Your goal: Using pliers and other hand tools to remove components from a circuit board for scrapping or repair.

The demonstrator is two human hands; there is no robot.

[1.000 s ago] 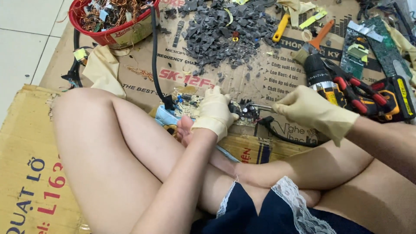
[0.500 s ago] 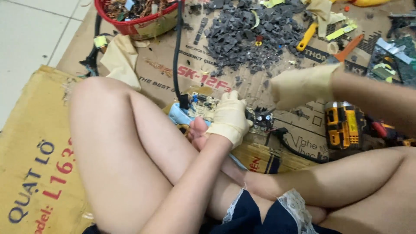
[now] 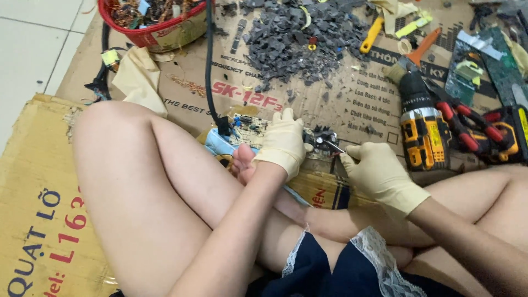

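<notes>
I sit cross-legged on flattened cardboard. My left hand [image 3: 283, 144], in a cream rubber glove, presses down on a circuit board [image 3: 250, 127] that lies in front of my foot. My right hand [image 3: 377, 175], also gloved, grips a thin metal tool [image 3: 333, 146] whose tip touches the dark components at the board's right end [image 3: 320, 137]. A black cable [image 3: 209, 66] runs from the board up toward the red basket.
A yellow-and-black cordless drill [image 3: 421, 129] and red-handled pliers [image 3: 467, 129] lie at the right. A pile of grey plastic fragments [image 3: 300, 38] sits ahead. A red basket [image 3: 157, 25] of wires stands at the top left. Green circuit boards [image 3: 498, 60] lie at the far right.
My right hand came back from the tools on the right and now holds a thin tool at the board's right end. My left hand has stayed on the board.
</notes>
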